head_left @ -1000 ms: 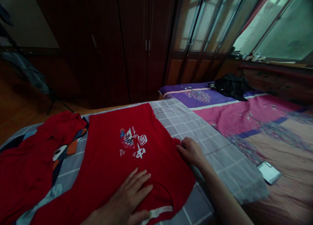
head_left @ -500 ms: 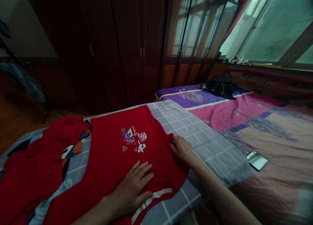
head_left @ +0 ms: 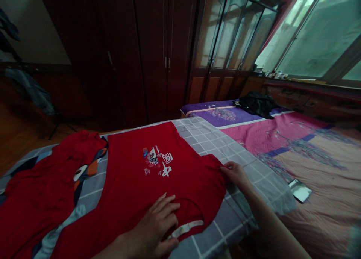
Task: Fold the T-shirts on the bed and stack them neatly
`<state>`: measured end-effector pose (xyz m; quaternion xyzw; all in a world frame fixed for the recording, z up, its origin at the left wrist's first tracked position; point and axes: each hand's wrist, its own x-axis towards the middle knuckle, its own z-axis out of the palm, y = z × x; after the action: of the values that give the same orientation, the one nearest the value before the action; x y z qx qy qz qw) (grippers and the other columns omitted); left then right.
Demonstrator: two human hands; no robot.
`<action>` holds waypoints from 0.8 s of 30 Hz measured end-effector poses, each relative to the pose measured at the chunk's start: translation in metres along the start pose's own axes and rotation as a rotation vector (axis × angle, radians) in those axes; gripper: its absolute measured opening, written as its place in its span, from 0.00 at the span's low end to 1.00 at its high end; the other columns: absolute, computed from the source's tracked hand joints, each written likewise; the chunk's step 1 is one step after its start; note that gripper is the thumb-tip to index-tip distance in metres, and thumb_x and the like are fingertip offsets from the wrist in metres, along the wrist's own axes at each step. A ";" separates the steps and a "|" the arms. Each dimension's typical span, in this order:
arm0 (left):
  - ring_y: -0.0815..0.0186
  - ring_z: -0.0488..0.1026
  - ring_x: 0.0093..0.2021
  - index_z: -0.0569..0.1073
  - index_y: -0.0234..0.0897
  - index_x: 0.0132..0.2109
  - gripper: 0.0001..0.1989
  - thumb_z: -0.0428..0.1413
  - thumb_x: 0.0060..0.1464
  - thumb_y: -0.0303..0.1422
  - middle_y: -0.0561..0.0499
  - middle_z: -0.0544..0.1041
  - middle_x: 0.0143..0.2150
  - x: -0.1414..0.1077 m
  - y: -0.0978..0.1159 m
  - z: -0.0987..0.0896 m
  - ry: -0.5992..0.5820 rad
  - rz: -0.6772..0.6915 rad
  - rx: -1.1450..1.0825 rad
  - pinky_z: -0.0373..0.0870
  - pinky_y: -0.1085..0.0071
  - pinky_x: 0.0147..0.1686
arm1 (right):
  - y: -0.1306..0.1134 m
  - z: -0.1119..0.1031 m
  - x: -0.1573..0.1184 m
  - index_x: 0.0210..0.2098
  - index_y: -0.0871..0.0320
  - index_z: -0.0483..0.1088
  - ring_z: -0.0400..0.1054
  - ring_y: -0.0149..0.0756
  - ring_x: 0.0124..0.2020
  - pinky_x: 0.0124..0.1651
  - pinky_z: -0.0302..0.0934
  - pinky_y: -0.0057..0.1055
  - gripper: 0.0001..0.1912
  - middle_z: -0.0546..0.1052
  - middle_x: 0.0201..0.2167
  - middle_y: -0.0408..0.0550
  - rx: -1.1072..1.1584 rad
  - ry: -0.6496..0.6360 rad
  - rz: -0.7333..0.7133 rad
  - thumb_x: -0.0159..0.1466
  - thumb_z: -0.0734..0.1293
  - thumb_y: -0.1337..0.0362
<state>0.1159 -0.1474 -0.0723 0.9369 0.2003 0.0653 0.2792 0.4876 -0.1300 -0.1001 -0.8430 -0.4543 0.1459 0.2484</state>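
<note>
A red T-shirt (head_left: 132,165) with a colourful printed figure and white characters lies spread on a grey checked cloth (head_left: 237,168). Its neckline, with a pale label strip inside, faces me. My left hand (head_left: 159,223) rests flat on the shirt beside the neckline, fingers spread. Out at the right, my right hand (head_left: 235,172) pinches the edge of the sleeve between thumb and fingers. The sleeve is drawn outward from the shirt's body.
More red clothing (head_left: 42,187) lies in a heap at the left, over patterned fabric. A phone-like flat object (head_left: 300,190) and a black garment or bag (head_left: 255,104) rest on the bed (head_left: 318,168). Dark wardrobes (head_left: 152,63) stand behind.
My right hand has moved right, pulling the sleeve out from its bunched position. My left hand stays flat on the shirt near the neckline. The view has shifted slightly.
</note>
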 end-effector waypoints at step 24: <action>0.66 0.71 0.52 0.70 0.38 0.36 0.03 0.52 0.58 0.28 0.48 0.77 0.48 0.003 0.009 0.002 0.065 0.094 -0.365 0.63 0.69 0.58 | 0.015 -0.021 0.001 0.29 0.60 0.74 0.68 0.33 0.21 0.21 0.55 0.25 0.12 0.75 0.20 0.47 -0.023 -0.099 0.056 0.55 0.68 0.57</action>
<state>0.1219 -0.1541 -0.0692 0.8763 0.1499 0.1438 0.4346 0.5087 -0.1418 -0.0912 -0.8500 -0.4438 0.1891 0.2115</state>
